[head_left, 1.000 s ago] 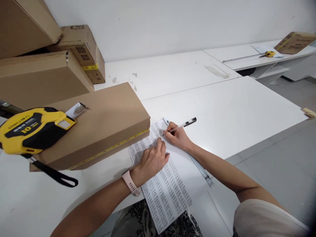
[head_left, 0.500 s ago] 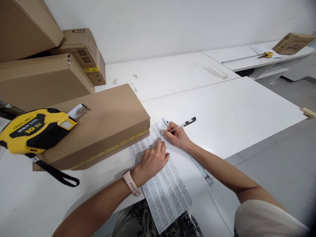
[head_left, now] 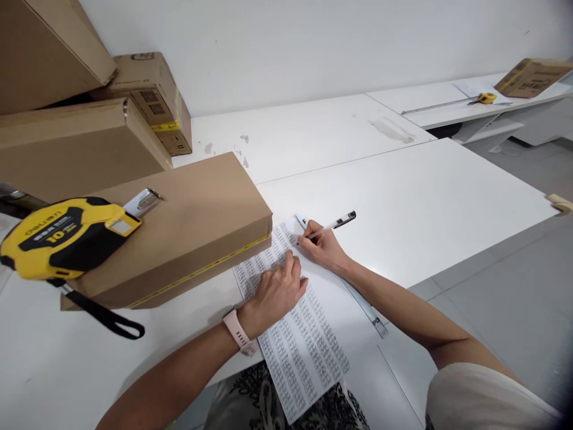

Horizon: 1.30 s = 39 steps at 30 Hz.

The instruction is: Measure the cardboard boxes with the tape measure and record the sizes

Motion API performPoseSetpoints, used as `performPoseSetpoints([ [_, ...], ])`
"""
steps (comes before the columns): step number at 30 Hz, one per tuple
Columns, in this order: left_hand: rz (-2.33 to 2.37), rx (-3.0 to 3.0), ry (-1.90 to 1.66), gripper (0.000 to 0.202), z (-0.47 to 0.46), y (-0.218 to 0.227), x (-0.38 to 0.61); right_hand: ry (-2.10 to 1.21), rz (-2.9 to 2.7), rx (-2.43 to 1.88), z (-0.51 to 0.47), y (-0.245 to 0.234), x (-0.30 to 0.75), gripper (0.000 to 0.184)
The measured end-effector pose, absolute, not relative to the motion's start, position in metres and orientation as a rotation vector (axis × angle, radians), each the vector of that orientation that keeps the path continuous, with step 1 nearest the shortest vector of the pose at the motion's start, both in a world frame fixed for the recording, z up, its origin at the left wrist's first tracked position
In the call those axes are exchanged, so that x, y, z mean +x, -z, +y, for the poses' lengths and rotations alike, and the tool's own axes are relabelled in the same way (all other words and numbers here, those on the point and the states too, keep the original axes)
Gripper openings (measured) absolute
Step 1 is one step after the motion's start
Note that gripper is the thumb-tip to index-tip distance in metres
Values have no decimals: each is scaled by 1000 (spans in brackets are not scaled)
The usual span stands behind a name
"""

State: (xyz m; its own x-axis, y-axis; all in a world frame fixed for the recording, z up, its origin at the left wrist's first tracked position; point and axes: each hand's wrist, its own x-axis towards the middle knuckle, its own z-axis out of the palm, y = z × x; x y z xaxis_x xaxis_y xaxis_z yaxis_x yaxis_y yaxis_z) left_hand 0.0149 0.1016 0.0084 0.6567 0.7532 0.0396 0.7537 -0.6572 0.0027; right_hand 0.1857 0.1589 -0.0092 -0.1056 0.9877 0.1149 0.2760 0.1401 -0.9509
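Note:
In my right hand (head_left: 323,246) is a pen (head_left: 335,223), pinched with its tip down at the upper right part of a printed sheet (head_left: 308,352). My left hand (head_left: 276,295) lies on that sheet, palm down, fingers spread loosely and a little bent. Rows of small dark print cover the paper, whose lower end hangs over the table's edge above my lap. Beneath it and to the right, a pale strip with dark letters (head_left: 367,309) shows, partly hidden by my right forearm. A brown cardboard box (head_left: 197,215) sits just left of the sheet's top.
A yellow and black tape measure (head_left: 67,236) with a black strap appears large at the left, over the box. More cartons (head_left: 147,98) are stacked behind. On the white table (head_left: 380,197), farther right, stand another box (head_left: 532,77) and a second tape measure (head_left: 486,98).
Almost nothing differs. The pen's upper end has shifted very slightly while both hands stay in place on the sheet.

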Motion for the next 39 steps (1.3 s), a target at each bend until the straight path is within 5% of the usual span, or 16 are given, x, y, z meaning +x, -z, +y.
performPoseSetpoints([
  [39, -1321, -2833, 42, 47, 102, -7, 16, -983, -1529, -1335, 159, 9, 187, 21],
])
